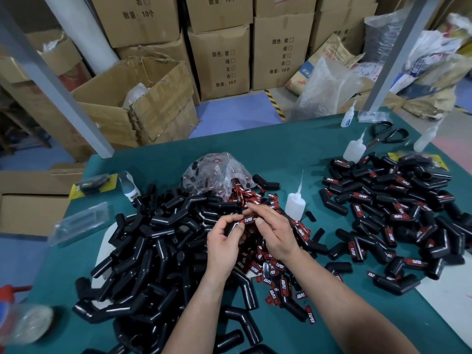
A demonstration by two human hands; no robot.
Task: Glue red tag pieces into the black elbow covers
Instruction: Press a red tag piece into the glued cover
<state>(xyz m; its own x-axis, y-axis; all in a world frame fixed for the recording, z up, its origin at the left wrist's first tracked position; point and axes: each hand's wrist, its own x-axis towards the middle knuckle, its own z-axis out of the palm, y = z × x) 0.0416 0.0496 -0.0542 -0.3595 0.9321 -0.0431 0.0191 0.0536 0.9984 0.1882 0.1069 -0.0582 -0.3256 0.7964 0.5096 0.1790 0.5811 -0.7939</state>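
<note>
My left hand [224, 245] grips a black elbow cover [233, 226] above the middle of the table. My right hand [273, 232] pinches a red tag piece [247, 220] marked TAPER and holds it against that cover. Below and around my hands lie several loose red tags [274, 267]. A large heap of plain black elbow covers [153, 246] fills the left of the table. Covers with red tags on them [393, 213] are piled at the right. A white glue bottle [295, 201] with a long nozzle stands just right of my hands.
A clear plastic bag of tags [217, 175] sits behind my hands. More glue bottles [354, 148] and black scissors [385, 135] stand at the far right on the green table [281, 146]. Cardboard boxes [143, 103] are stacked beyond the table's far edge.
</note>
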